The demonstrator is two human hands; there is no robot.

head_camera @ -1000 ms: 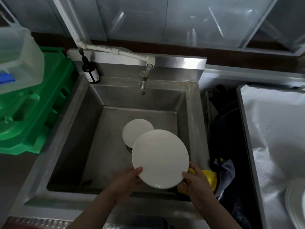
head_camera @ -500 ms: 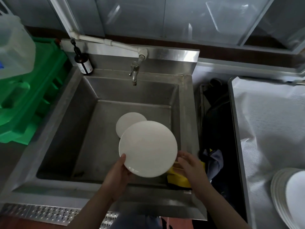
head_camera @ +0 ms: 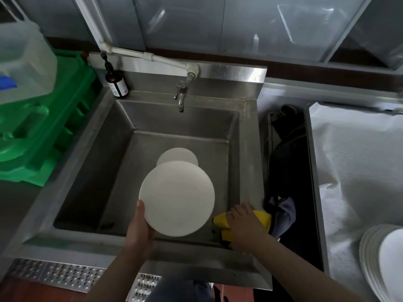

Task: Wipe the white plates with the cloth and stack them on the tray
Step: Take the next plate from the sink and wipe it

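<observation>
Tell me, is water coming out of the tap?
No, the tap over the sink shows no stream of water below its spout.

A steel sink (head_camera: 76, 171) holds a white plate (head_camera: 177, 155) on its floor, and a brown pump bottle (head_camera: 116, 82) stands on its back-left rim. To the right, a cloth-lined tray (head_camera: 357, 171) carries a stack of white plates (head_camera: 383, 264).

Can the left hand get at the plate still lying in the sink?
Probably not yet: the left hand is holding the upper plate, which hangs over part of the lower plate. The basin around it looks clear.
</observation>
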